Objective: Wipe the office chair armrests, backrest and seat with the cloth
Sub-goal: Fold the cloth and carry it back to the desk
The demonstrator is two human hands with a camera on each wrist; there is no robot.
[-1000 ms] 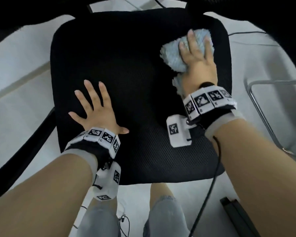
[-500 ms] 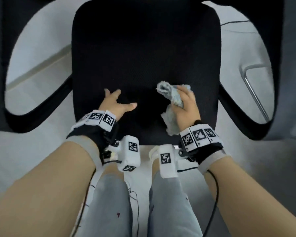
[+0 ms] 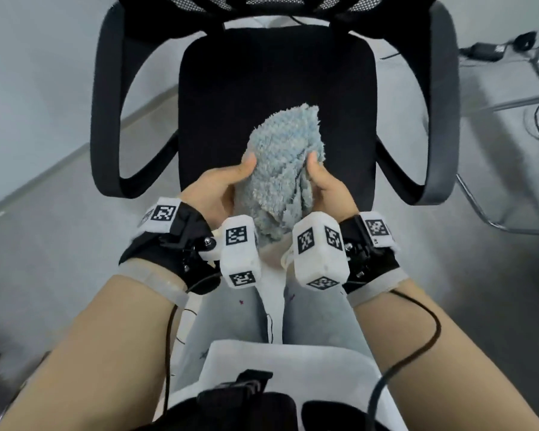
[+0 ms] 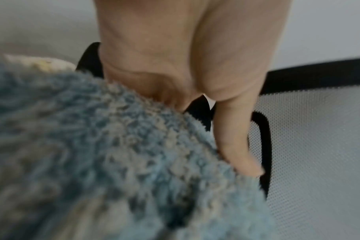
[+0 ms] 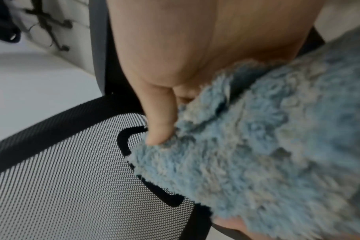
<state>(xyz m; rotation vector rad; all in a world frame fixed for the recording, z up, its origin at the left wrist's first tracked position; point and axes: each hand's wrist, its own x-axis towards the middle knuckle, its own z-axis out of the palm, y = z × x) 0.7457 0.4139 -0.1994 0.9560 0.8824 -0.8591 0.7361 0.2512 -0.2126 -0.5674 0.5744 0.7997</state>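
Note:
A fluffy light-blue cloth point(image 3: 282, 169) is bunched up between both hands, lifted above the front of the black chair seat point(image 3: 274, 79). My left hand point(image 3: 221, 188) grips its left side with the thumb pressed on top; my right hand point(image 3: 324, 188) grips the right side the same way. In the left wrist view the cloth point(image 4: 113, 154) fills the lower left under the thumb. In the right wrist view the thumb presses into the cloth point(image 5: 267, 146). Black armrests loop at the left point(image 3: 106, 104) and right point(image 3: 442, 113). The mesh backrest point(image 3: 255, 3) shows at the top edge.
A metal tube frame point(image 3: 511, 104) and a power adapter with cables point(image 3: 486, 51) lie on the grey floor to the right of the chair. My legs in light jeans point(image 3: 231, 321) stand just in front of the seat edge.
The right hand drew the cloth back from the seat's far right corner and lifted it. The left hand left the seat and took hold of the cloth too. The view pulled back.

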